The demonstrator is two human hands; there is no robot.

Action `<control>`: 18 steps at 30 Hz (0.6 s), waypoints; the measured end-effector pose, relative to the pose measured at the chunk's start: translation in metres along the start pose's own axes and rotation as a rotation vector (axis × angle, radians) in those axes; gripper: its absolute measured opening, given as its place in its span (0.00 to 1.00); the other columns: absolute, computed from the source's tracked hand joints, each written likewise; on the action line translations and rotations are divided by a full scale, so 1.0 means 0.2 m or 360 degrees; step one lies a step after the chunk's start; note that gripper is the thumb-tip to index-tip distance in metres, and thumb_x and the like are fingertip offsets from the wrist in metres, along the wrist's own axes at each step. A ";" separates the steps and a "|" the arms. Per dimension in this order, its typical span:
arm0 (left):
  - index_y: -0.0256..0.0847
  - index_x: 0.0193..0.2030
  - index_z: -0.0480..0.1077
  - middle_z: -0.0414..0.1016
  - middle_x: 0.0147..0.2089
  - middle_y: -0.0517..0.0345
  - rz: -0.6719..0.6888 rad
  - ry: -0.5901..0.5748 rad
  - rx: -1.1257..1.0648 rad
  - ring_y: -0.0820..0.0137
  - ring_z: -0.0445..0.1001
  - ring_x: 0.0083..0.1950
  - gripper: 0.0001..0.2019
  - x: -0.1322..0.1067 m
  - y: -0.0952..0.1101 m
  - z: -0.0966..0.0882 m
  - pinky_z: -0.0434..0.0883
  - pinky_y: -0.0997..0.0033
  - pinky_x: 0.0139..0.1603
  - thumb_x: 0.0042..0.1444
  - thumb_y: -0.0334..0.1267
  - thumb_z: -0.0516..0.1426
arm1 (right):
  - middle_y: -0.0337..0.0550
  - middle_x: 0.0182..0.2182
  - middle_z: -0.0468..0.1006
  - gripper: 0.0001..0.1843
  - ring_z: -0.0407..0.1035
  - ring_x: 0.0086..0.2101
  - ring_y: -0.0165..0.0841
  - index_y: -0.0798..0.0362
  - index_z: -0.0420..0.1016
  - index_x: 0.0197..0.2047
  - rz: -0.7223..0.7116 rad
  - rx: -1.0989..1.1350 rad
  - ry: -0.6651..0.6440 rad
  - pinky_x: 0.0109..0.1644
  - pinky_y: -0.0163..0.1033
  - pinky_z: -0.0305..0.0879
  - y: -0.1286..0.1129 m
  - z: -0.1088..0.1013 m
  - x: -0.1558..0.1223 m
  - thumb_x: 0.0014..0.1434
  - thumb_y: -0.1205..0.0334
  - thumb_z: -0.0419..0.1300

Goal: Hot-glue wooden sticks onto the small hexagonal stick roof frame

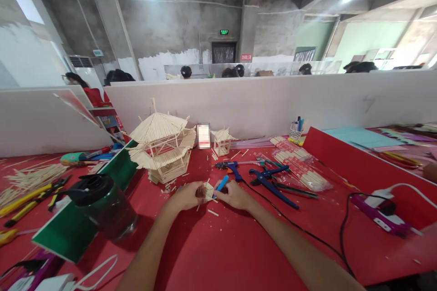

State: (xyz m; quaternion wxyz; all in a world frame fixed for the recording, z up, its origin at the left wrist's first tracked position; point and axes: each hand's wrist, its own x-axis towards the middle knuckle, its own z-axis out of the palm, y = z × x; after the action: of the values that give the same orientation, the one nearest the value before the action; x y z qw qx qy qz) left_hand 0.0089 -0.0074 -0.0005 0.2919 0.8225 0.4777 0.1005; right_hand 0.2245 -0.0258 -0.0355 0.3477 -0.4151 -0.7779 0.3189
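My left hand (191,195) is closed on the left side of a small frame of pale wooden sticks (208,189), just above the red table. From the other side, my right hand (235,194) grips a slim blue tool (223,183), slanted up to the right. Its lower end meets the frame; whether it is a knife or a pen I cannot make out. Loose stick pieces (213,213) lie below the hands. Behind them stand a large tiered stick pavilion (164,145) and a small stick pavilion (222,141).
A glue gun (233,168), blue cutting pliers (273,184) and bagged sticks (300,168) lie to the right. A dark water bottle (105,207) stands left beside a green divider (68,232). A black cable (290,220) crosses the right side towards a purple power strip (380,218).
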 end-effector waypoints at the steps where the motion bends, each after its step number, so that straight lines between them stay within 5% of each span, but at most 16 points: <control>1: 0.40 0.35 0.69 0.75 0.33 0.61 0.0002 -0.0005 -0.0003 0.70 0.70 0.33 0.11 0.00 0.00 0.00 0.61 0.75 0.32 0.49 0.45 0.60 | 0.40 0.28 0.78 0.11 0.70 0.29 0.31 0.55 0.77 0.34 -0.0004 0.0003 0.0003 0.34 0.33 0.63 0.00 0.00 0.00 0.61 0.57 0.58; 13: 0.40 0.36 0.69 0.74 0.33 0.59 0.0072 0.0039 0.0093 0.69 0.70 0.33 0.09 -0.02 -0.02 -0.02 0.62 0.74 0.33 0.51 0.42 0.59 | 0.42 0.31 0.77 0.14 0.70 0.33 0.33 0.54 0.75 0.34 -0.0081 0.0213 0.0161 0.40 0.37 0.65 0.01 -0.01 0.01 0.61 0.52 0.58; 18: 0.40 0.36 0.67 0.74 0.35 0.56 0.0012 0.0359 0.0234 0.67 0.71 0.36 0.06 -0.06 -0.10 -0.16 0.64 0.71 0.37 0.57 0.38 0.52 | 0.39 0.28 0.74 0.15 0.69 0.31 0.32 0.53 0.72 0.33 -0.0045 0.0326 0.0209 0.39 0.37 0.65 -0.01 -0.02 0.01 0.62 0.51 0.56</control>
State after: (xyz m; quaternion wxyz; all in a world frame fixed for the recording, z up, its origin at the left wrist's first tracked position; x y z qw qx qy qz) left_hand -0.0262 0.0017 0.0165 0.1750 0.8269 0.5105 0.1580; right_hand 0.2268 -0.0240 -0.0308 0.4429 -0.3866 -0.7225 0.3638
